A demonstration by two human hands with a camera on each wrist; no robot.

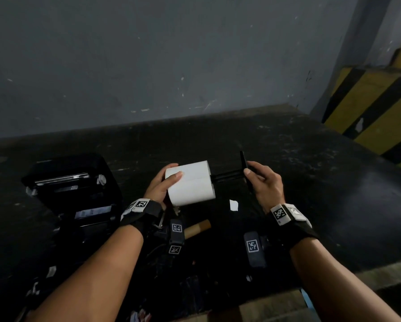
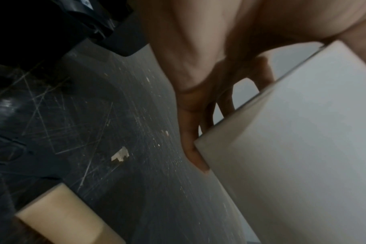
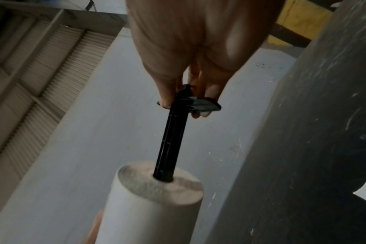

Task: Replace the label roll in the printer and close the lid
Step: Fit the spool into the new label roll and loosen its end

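A white label roll is held above the dark table, gripped at its left end by my left hand. A black spindle sticks partway out of the roll's right end. My right hand pinches the spindle's flat black end plate. The black label printer stands at the left with its lid open. Its roll bay is dark and hard to read.
A brown empty cardboard core lies on the table below the roll. A small white paper scrap lies near it. A grey wall stands behind, and a yellow-black striped post at the right.
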